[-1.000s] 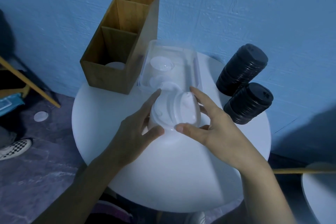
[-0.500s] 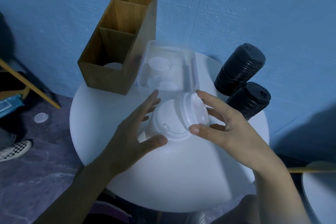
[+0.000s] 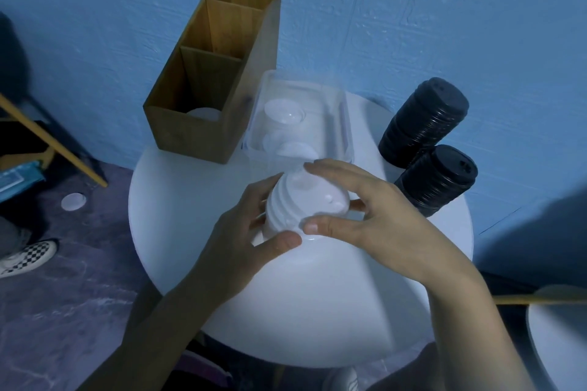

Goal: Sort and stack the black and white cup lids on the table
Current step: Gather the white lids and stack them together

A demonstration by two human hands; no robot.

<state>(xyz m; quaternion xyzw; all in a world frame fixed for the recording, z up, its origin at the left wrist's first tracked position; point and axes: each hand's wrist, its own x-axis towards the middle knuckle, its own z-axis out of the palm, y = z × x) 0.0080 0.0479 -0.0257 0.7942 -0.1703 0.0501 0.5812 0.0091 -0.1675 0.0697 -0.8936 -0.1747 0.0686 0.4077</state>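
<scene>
A stack of white cup lids [image 3: 301, 203] stands in the middle of the round white table [image 3: 197, 200]. My left hand [image 3: 241, 241] grips the stack's left side, thumb at its front. My right hand [image 3: 368, 216] holds the top white lid on the stack, thumb at the front rim and fingers curled over its far side. Two stacks of black lids lie on their sides at the right: the far black stack [image 3: 425, 120] and the near black stack [image 3: 441, 181].
A wooden two-compartment box [image 3: 203, 133] stands at the back left with a white lid inside. A clear plastic container [image 3: 336, 105] holding clear lids sits behind the white stack. A lid [image 3: 73, 201] lies on the floor at left. Blue wall behind.
The tilted top lid in my right hand has come down flat onto the white stack. Both hands have closed in around the stack.
</scene>
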